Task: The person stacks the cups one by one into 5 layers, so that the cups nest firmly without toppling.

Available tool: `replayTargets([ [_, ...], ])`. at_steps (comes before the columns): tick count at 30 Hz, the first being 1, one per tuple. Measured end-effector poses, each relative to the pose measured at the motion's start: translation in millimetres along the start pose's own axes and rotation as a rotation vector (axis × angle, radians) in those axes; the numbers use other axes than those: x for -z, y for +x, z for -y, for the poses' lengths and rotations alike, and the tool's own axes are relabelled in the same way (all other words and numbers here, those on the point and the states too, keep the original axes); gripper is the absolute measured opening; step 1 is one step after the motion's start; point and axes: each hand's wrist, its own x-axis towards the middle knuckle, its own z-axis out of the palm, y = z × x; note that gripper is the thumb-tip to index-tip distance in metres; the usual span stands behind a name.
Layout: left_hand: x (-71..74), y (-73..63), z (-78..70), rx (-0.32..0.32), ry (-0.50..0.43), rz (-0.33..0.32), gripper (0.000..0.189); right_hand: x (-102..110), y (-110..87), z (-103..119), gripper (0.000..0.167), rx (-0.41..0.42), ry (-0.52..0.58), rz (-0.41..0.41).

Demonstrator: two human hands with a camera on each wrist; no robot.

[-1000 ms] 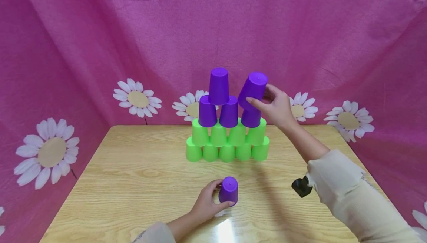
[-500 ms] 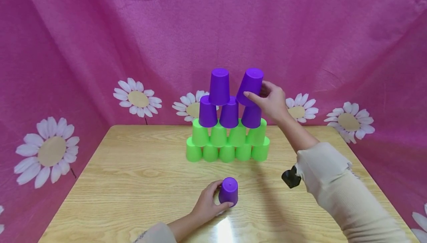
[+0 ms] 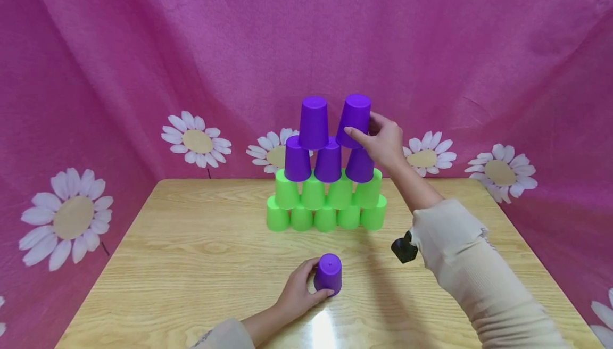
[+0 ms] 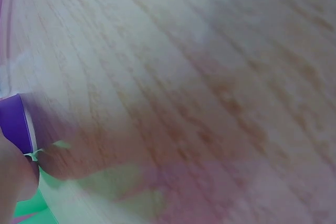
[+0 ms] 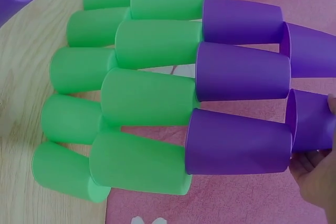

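My right hand (image 3: 385, 139) grips an upside-down purple cup (image 3: 355, 120) between thumb and fingers, tilted slightly, its rim right at the tops of two purple cups in the stack. Beside it on the left, another purple cup (image 3: 314, 123) stands on the same row. Three purple cups (image 5: 243, 72) make up the row beneath, over two rows of green cups (image 5: 152, 97). Nearer the front of the table, my left hand (image 3: 299, 290) holds a single purple cup (image 3: 330, 274) standing upside down, thumb on its near side. In the left wrist view only part of that cup (image 4: 16, 121) shows.
The stack rests toward the back of the wooden table (image 3: 206, 232). Behind and around it hangs a pink cloth (image 3: 249, 46) with white daisies. A black wrist device (image 3: 405, 248) hangs below the right sleeve (image 3: 460, 248), out over the table.
My right hand has moved left with its cup, which has gone from strongly tilted to nearly upright over the purple row. The left hand and its cup have stayed in place.
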Motion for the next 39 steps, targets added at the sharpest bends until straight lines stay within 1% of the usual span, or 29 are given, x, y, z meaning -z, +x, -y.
replayTargets([
  [5,1.6,2.7,-0.3,0.000,-0.017,0.019,0.059,-1.6,0.2,0.8,0.056,0.003,0.012,-0.004],
  [8,3.1,4.5,-1.0,0.003,-0.025,0.026,0.059,-2.8,-0.6,1.0,0.057,-0.005,0.009,0.001],
  [12,5.9,6.2,-1.3,0.027,-0.012,0.018,0.059,-5.1,-1.9,0.1,0.056,-0.015,0.003,0.005],
  [20,14.2,11.7,-2.3,0.042,-0.016,0.002,0.060,-6.1,-2.1,0.6,0.055,-0.007,-0.002,-0.007],
  [27,28.1,20.6,-9.7,0.040,-0.012,-0.016,0.060,-5.2,-2.1,1.6,0.055,-0.008,-0.009,-0.005],
  [31,38.8,26.8,-15.9,0.039,-0.048,-0.033,0.060,-4.2,-1.8,0.9,0.055,-0.012,-0.023,0.005],
  [34,45.9,31.1,-19.2,0.036,-0.069,-0.050,0.060,-3.9,-1.8,0.9,0.055,-0.015,-0.032,0.012],
  [37,52.3,35.6,-22.4,0.037,-0.076,-0.071,0.060,-4.2,-1.6,1.0,0.056,-0.017,-0.034,0.014],
  [39,56.5,39.3,-26.0,0.027,-0.072,-0.094,0.060,-4.2,-1.3,0.8,0.056,-0.019,-0.036,0.014],
])
